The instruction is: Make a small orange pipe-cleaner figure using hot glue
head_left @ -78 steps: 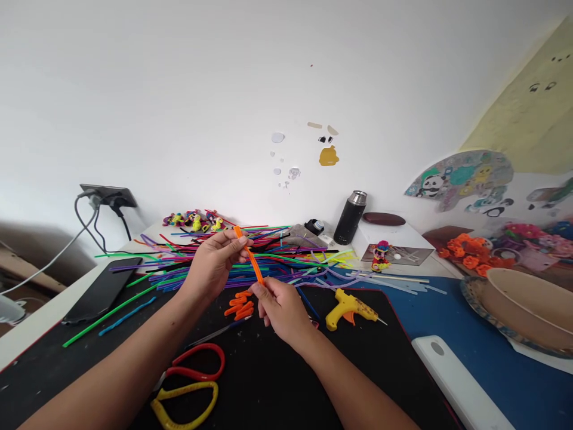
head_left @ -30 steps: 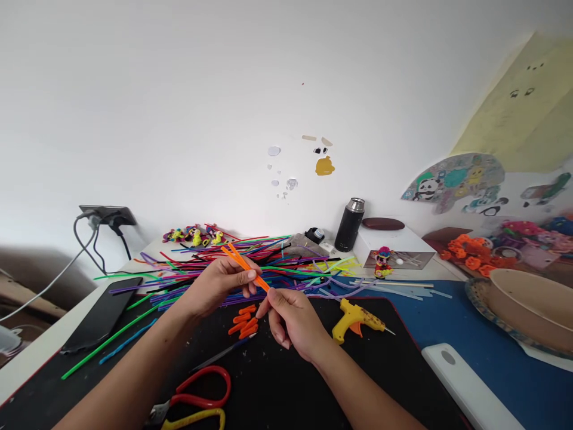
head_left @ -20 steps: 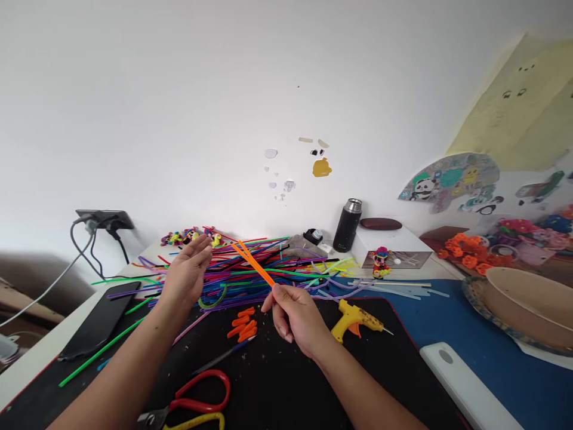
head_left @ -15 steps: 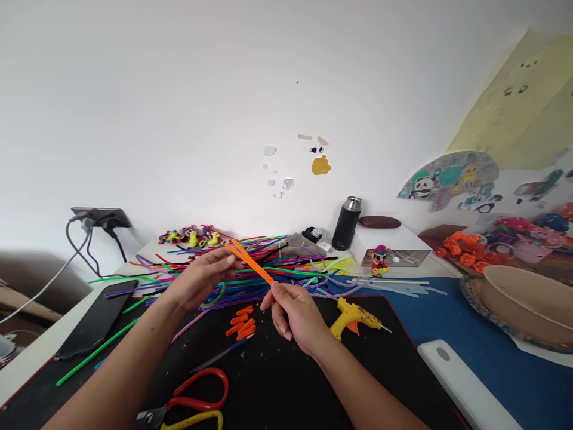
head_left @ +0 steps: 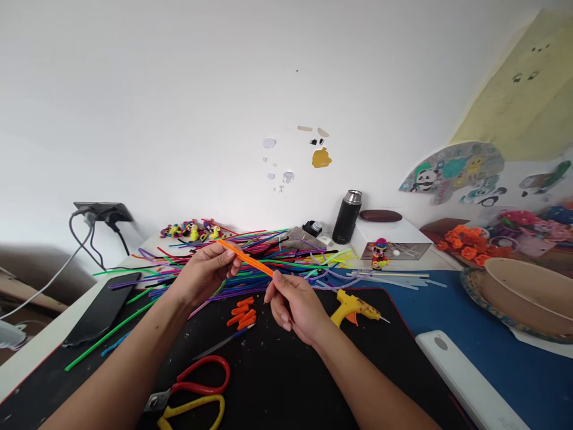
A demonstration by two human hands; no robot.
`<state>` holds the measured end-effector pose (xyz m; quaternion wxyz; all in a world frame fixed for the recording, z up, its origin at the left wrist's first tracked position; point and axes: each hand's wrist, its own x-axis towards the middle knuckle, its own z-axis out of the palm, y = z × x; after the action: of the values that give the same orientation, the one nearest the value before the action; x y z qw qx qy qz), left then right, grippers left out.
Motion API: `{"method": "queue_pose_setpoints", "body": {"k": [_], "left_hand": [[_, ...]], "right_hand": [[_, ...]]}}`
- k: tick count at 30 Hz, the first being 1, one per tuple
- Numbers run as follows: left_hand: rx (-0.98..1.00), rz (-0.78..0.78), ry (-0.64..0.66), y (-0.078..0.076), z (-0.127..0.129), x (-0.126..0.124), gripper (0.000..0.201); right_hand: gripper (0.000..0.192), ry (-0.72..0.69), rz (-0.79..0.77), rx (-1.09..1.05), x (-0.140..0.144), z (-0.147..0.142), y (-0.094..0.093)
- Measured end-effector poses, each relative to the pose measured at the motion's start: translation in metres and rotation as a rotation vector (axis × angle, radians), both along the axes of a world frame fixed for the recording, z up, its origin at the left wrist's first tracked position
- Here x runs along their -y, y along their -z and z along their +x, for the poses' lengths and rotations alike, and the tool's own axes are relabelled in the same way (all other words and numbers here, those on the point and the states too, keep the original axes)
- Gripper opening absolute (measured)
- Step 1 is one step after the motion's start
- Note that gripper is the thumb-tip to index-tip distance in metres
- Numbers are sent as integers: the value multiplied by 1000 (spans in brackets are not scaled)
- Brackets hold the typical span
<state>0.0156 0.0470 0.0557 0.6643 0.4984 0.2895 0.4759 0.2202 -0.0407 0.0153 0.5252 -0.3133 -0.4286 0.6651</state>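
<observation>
Both hands hold one orange pipe cleaner (head_left: 245,258) in the air, above the middle of the counter (head_left: 528,382) and in front of the heap of coloured pipe cleaners (head_left: 268,254) that lies toward the back edge. The left hand (head_left: 203,276) has its fingers closed on the far end of the orange stem, and the right hand (head_left: 293,301) pinches the near end between thumb and forefinger, the other fingers curled in. It looks folded double, so I judge the step is to press or twist the two strands together; for this, keep both pinches firm and the stem taut. Short orange pieces (head_left: 240,313) lie on the black mat (head_left: 277,382) just under the hands. The scissors (head_left: 192,391) lie at the near edge, and the yellow glue gun (head_left: 353,306) lies beside the right hand.
</observation>
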Motion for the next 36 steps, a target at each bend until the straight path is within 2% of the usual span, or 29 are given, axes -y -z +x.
{"method": "queue_pose_setpoints", "body": {"k": [2, 5, 8, 11, 20, 29, 36], "left_hand": [[-3, 22, 58, -2, 1, 4, 40], [-18, 51, 138, -4, 2, 10, 48], [-29, 52, 168, -1, 2, 11, 38], [-31, 34, 134, 1, 3, 9, 33], [-77, 69, 48, -1, 10, 9, 36], [-45, 84, 51, 1, 5, 4, 34], [-47, 72, 58, 3, 3, 2, 33]], "right_hand": [[63, 1, 1, -2, 0, 0, 0], [63, -76, -27, 3, 2, -1, -1], [61, -156, -59, -22, 5, -3, -1], [58, -179, -79, -48, 5, -4, 1], [59, -28, -85, -21, -3, 0, 7], [57, -22, -123, -125, -3, 0, 4], [53, 4, -89, -155, -6, 0, 8]]}}
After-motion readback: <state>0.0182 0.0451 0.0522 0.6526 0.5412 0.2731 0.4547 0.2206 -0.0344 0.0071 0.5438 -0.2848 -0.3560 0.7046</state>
